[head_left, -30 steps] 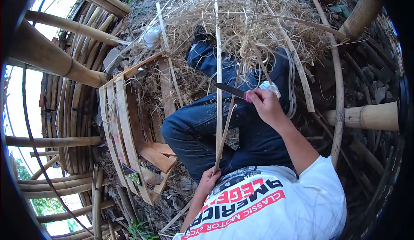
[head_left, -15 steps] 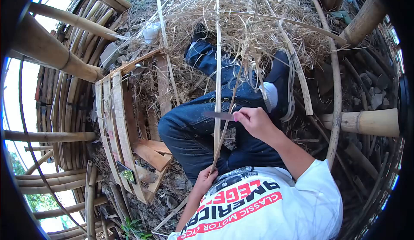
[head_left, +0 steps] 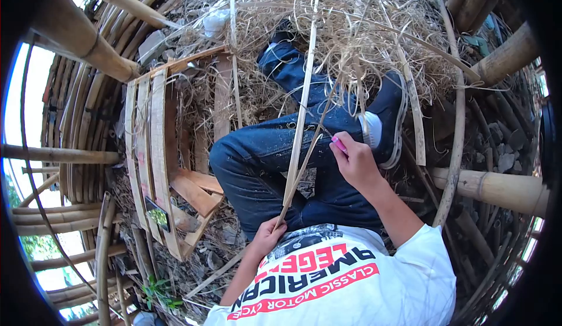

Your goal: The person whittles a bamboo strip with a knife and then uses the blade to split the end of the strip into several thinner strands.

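A long pale bamboo strip (head_left: 302,115) runs from the top of the view down to my lap, its lower end in the closed fingers of my left hand (head_left: 269,236). A thinner, browner strip (head_left: 308,163) splays off to the right from the same end. My right hand (head_left: 353,157) is wrapped round the pink handle of a knife (head_left: 339,144), just right of the strips over my legs. The thin blade points up and left beside the thinner strip. Curled shavings hang round that strip above the knife.
A wooden crate (head_left: 158,150) lies at the left, with a phone-like object (head_left: 157,214) on it. Shavings (head_left: 345,39) are heaped round my feet. Bamboo poles (head_left: 492,188) stand at both sides. A white plastic bag (head_left: 216,22) lies at the upper left.
The knife has moved up and right, and its blade has turned from lying across the strips to pointing up and left. The long strip now leans further right at its top.
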`<state>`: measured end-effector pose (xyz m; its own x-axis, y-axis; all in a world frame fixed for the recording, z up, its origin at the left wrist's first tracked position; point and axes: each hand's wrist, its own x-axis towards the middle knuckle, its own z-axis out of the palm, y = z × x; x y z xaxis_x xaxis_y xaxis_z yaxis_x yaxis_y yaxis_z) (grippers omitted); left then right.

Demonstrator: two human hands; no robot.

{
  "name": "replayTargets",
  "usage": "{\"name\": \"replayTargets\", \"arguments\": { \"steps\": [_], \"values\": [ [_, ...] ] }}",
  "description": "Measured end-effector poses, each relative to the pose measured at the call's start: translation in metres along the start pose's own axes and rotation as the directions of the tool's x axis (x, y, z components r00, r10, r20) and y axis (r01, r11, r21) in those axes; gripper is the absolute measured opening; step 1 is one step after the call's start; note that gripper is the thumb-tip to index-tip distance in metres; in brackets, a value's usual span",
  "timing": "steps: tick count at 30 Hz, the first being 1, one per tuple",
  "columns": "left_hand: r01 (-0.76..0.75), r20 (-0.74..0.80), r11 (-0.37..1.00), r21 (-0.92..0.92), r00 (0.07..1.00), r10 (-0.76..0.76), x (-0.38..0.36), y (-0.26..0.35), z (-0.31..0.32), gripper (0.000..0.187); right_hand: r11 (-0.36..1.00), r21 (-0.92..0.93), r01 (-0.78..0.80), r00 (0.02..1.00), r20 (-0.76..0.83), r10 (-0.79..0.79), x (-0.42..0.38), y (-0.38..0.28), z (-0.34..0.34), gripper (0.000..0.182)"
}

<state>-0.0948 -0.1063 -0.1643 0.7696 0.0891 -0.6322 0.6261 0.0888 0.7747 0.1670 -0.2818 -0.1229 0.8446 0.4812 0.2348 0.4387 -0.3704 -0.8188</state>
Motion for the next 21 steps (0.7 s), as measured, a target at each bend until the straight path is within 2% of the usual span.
{"name": "replayTargets", "arguments": {
  "steps": [2,4,5,8,10,14,16,17,18,20,21],
  "values": [
    [-0.014,0.006,0.999,0.029,1.000,0.014,-0.001,0.008,0.001,0.008,1.000,0.020,-0.022,0.998,0.063,0.021,-0.003,0.004,-0.001,0.016],
    [-0.004,0.018,1.000,0.022,1.000,0.004,-0.002,0.013,0.001,0.009,0.986,0.073,-0.148,0.980,0.144,0.136,-0.003,0.000,-0.005,0.021],
    [0.018,0.021,1.000,0.024,1.000,-0.019,-0.002,0.012,0.001,0.011,0.987,0.070,-0.142,0.979,0.159,0.130,-0.004,0.000,-0.004,0.021],
    [-0.001,0.023,1.000,0.018,1.000,0.001,0.000,0.011,0.001,0.012,0.890,0.291,-0.351,0.897,0.376,0.231,-0.011,0.005,0.009,0.039],
    [0.008,0.022,1.000,0.001,1.000,-0.008,0.000,0.011,0.000,0.013,0.930,0.211,-0.302,0.917,0.330,0.223,-0.016,0.001,0.015,0.042],
    [-0.035,0.001,0.999,0.030,0.999,0.035,0.001,0.008,0.002,0.016,0.964,0.093,-0.250,0.903,0.382,0.197,-0.012,0.000,0.010,0.042],
    [-0.019,0.011,0.999,0.035,1.000,0.018,0.001,0.006,0.000,0.016,0.989,-0.147,-0.005,0.971,0.237,0.041,-0.011,-0.001,0.008,0.043],
    [-0.017,0.009,0.999,0.027,1.000,0.016,0.000,0.005,0.000,0.016,0.978,-0.207,0.019,0.973,0.230,0.030,-0.013,-0.002,0.009,0.040],
    [-0.017,0.016,1.000,0.020,1.000,0.017,0.001,0.004,-0.001,0.014,0.978,-0.209,0.021,0.972,0.235,0.029,-0.016,-0.006,0.013,0.040],
    [-0.015,0.027,1.000,0.010,1.000,0.015,0.002,0.004,0.000,0.012,0.964,-0.202,0.175,0.949,0.294,-0.111,-0.030,-0.018,0.024,0.037],
    [-0.009,0.025,1.000,0.010,1.000,0.009,0.001,0.006,0.001,0.012,0.969,-0.175,0.174,0.926,0.363,-0.100,-0.036,-0.023,0.027,0.036]
  ]
}}
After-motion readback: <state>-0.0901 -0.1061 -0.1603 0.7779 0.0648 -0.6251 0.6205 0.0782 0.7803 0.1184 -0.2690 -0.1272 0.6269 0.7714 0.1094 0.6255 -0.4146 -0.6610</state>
